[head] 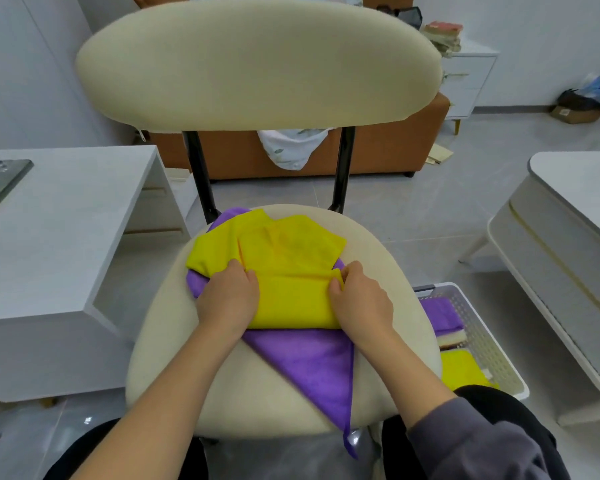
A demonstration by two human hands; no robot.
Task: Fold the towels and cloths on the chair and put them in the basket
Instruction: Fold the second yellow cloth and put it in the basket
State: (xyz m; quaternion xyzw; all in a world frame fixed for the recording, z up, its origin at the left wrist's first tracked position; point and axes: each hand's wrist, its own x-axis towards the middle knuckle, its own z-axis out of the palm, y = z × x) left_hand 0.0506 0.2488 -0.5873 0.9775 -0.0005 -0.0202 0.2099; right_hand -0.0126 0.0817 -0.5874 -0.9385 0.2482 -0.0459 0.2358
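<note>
Head view: cloth [293, 299] lies with its long axis nine to three, between the hands.
Hands: left hand [227, 296] and right hand [362, 301] each pinch a fold end.
Basket [490, 344]: four o'clock, right hand nearer.

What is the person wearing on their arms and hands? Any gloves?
No gloves. The left hand and right hand are both bare, with no rings or watch showing. The left forearm is uncovered as far as the picture shows. The right forearm is uncovered up to a loose grey sleeve.
</note>
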